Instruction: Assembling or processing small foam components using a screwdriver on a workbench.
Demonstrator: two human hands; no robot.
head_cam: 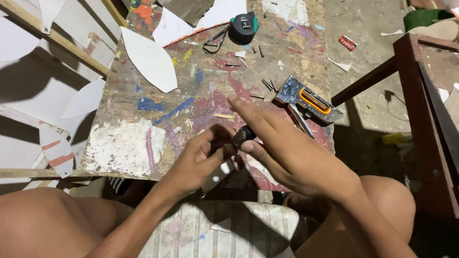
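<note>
My left hand (203, 157) grips a small tool (221, 173) with a metal blade and a dark handle end, like a utility knife, held over the front edge of the paint-stained board (143, 143). My right hand (282, 148) lies across it from the right, its fingers stretched out and its thumb pressing the tool's black end (243, 135). Just beyond my right hand a metal staple gun (308, 102) with an orange handle rests on the board.
A black tape measure (243, 27) and a leaf-shaped white cutout (150, 59) lie farther back, with loose nails (267, 85) scattered between. A dark red wooden frame (420, 110) stands at right. White sheets and wooden slats (57, 38) lie at left. My knees flank a striped cushion (224, 229).
</note>
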